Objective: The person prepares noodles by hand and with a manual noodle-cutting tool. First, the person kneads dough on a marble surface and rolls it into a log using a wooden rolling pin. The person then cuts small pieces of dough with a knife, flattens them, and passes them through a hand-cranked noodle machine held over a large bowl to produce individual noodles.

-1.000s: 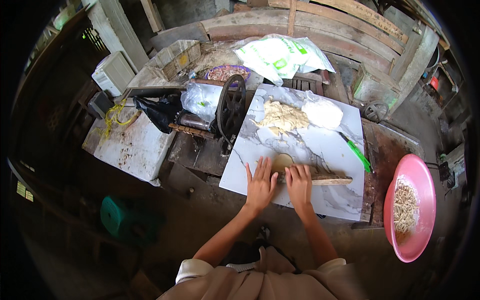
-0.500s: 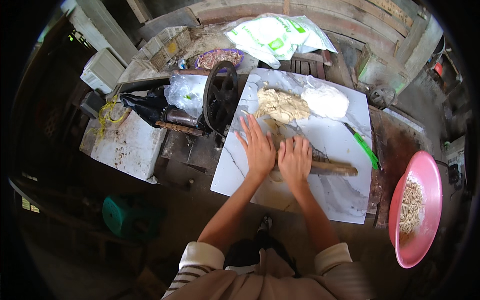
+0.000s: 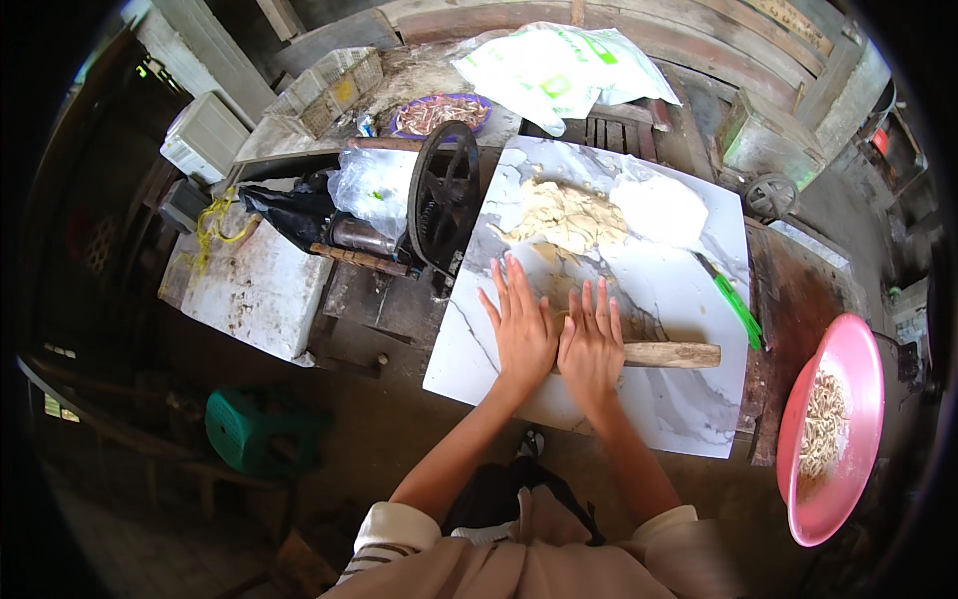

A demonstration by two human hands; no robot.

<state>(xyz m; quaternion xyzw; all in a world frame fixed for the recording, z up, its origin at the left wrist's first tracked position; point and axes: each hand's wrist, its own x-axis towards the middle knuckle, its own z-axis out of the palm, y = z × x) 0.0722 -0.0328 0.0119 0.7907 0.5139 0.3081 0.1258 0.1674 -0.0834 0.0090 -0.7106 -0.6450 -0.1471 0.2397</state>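
Observation:
Side by side, my left hand (image 3: 523, 327) and my right hand (image 3: 593, 344) press flat on a wooden rolling pin (image 3: 674, 354), fingers stretched out and apart. The pin lies across a white marble-patterned board (image 3: 469, 329), its bare end sticking out to the right of my right hand. Whatever is beneath my palms is hidden. Just beyond my fingertips sits a rough mound of pale yellow dough (image 3: 569, 217), with crumbs around it. A white bag or heap of flour (image 3: 664, 210) stands against its right side. Near the board's right edge lies a knife with a green handle (image 3: 736, 304).
A black iron wheel (image 3: 442, 200) of a hand-cranked machine stands close on the left. At the right is a pink basin (image 3: 865, 399) of cut strips. Behind are a purple-rimmed bowl (image 3: 441, 117) and white-green plastic sacks (image 3: 559, 75). A green stool (image 3: 239, 429) stands lower left.
Both hands have moved slightly toward me with the rolling pin. The pin's right end now lies a little lower in the picture and shows sharply.

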